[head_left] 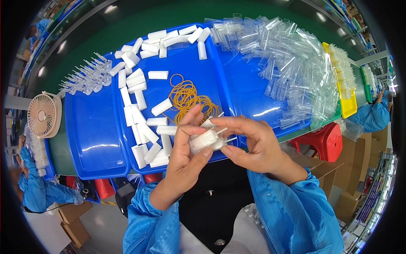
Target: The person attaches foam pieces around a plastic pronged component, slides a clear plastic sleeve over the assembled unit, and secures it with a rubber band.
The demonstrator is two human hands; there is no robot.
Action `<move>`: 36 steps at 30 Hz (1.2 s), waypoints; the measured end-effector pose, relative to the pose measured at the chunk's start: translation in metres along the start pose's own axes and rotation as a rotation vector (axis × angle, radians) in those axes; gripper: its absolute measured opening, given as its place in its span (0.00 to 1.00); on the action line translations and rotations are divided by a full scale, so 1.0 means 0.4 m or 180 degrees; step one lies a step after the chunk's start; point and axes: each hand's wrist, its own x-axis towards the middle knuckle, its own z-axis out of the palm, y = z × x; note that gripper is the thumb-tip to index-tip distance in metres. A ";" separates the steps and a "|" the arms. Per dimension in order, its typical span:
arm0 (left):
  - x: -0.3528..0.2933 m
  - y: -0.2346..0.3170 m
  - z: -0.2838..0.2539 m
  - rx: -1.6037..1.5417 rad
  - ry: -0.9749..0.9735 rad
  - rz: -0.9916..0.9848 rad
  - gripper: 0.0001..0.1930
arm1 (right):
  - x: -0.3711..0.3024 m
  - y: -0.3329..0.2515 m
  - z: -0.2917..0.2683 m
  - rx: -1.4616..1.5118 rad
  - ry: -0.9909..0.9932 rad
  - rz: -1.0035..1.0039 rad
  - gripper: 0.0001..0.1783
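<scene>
In front of my body, both hands are closed around a few small white pieces in clear sleeves [205, 140], with thin white stems sticking out to the right. My left hand [182, 154] grips their sleeved sides between thumb and fingers. At the stem end, the index finger and thumb of my right hand [253, 146] pinch them. Just beyond the hands, a loose heap of tan rubber bands [184, 99] lies in the middle blue tray [186, 63]. Several white blocks [137, 80] are scattered along that tray's left and far sides.
Clear plastic sleeves [292, 63] pile up in the right blue tray [249, 93]. Stemmed pieces [89, 75] stand at the far end of the left blue tray [95, 131]. A small fan [42, 114] is at far left; a yellow tray [349, 106] and red stool [325, 142] are at right.
</scene>
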 end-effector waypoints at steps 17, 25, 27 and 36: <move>-0.001 0.027 -0.004 0.0816 -0.0363 -0.0200 0.38 | 0.017 -0.018 -0.037 -0.1861 -0.0321 -0.1593 0.28; -0.013 0.016 0.006 0.2148 -0.0509 0.0576 0.36 | 0.013 -0.009 0.018 -0.1019 -0.0760 -0.0989 0.41; -0.018 0.012 0.008 0.2079 -0.0563 0.0561 0.29 | 0.009 -0.019 0.037 -0.1424 -0.1033 -0.1144 0.45; -0.022 0.046 -0.059 0.0731 0.0313 0.0101 0.18 | 0.089 -0.050 -0.006 -0.2399 -0.0514 -0.1052 0.26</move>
